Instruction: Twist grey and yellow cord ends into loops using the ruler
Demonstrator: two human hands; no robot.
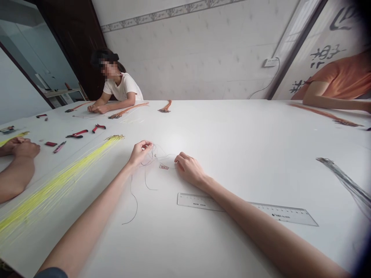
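Two hands work over a white table [232,154]. The left hand [140,152] pinches a fine dark wire [133,199] narrowly between its fingertips, the wire trailing in loose loops (a light, steady pinch would likely spare so thin a strand from kinking). The right hand [189,168] rests with its fingers curled, just beside a small reddish tag [164,166]; any hold on the wire cannot be told. The right forearm crosses a clear plastic ruler [199,201], its printing too small to read. Farther left spreads a sheaf of yellow wires [58,181].
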